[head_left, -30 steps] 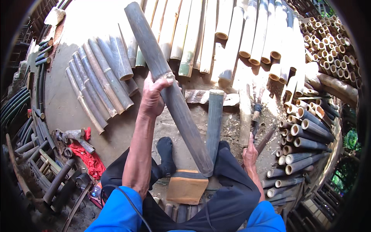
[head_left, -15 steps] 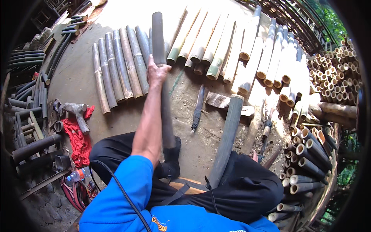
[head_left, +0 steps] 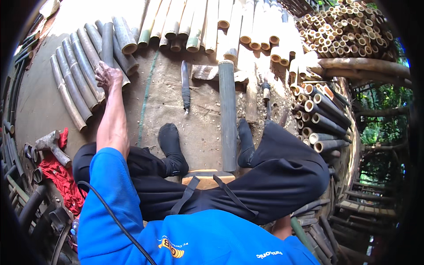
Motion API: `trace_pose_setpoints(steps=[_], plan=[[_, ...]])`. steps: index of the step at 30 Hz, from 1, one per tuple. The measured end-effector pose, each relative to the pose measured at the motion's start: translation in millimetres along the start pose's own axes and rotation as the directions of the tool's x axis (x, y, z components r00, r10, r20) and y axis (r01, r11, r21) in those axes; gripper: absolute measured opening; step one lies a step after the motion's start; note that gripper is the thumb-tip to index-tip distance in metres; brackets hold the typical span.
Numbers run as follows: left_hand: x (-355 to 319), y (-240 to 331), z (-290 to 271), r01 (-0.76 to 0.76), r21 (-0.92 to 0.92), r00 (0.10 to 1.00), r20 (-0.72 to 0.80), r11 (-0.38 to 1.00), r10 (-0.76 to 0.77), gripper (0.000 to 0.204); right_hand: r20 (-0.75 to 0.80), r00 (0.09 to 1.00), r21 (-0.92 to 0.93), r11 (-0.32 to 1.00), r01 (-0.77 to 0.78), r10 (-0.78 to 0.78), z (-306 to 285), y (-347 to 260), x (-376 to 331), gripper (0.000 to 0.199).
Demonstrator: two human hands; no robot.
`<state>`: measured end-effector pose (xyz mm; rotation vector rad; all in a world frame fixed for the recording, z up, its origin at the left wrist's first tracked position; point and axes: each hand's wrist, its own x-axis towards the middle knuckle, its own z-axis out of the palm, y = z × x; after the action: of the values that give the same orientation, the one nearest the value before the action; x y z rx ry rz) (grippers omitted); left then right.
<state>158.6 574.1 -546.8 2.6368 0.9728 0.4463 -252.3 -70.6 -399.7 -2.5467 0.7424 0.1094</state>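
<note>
Bamboo pole (head_left: 107,44) lies under the left hand (head_left: 108,75), among grey split poles (head_left: 73,84). Fingers curl onto it, holding loosely. Judged stiff, smooth, moderately light; grip mid-length. Right hand not visible. Machete (head_left: 185,86) lies well right of the fingers.

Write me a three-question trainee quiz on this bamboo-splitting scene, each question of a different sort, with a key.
1. True or false: the left hand rests on the row of grey-green split bamboo pieces lying on the ground.
2. Multiple choice: what lies between the person's two dark-socked feet? A) a red cloth B) a long dark green bamboo pole C) a hammer
3. Fill in: beside the red cloth at the person's left lies a grey ______.

Key: 1 true; 2 B; 3 hammer. The right hand is barely seen, low behind the leg.
</note>
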Motion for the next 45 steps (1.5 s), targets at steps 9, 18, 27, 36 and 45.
trace_pose_setpoints(steps=[9,18,27,36,45], plan=[[-176.7,170.8,17.0,-0.015,-0.520,0.658,0.638,0.854,0.400,0.048,0.119,0.955,0.032,0.962,0.270,-0.272,17.1,-102.3,102.1,0.040],[-253.9,157.5,35.1,-0.118,-0.103,0.742,0.652,0.988,0.156,0.090,0.316,0.794,-0.382,0.696,0.608,-0.520,-36.4,-226.7,263.2,0.044],[-236.5,128.0,49.9,-0.114,-0.103,0.729,0.667,0.988,0.154,0.066,0.642,0.760,0.241,0.967,-0.077,-0.099,140.9,-173.6,263.4,0.066],[-268.4,154.5,31.8,0.340,-0.589,0.842,0.539,0.733,0.042,0.053,0.333,0.942,0.305,0.949,-0.074,-0.034,149.3,-162.7,174.0,0.057],[-238.0,167.2,77.1,0.406,-0.726,0.792,0.583,0.555,0.183,0.040,0.387,0.908,0.244,0.967,0.068,-0.161,202.7,-203.3,190.2,0.094]])
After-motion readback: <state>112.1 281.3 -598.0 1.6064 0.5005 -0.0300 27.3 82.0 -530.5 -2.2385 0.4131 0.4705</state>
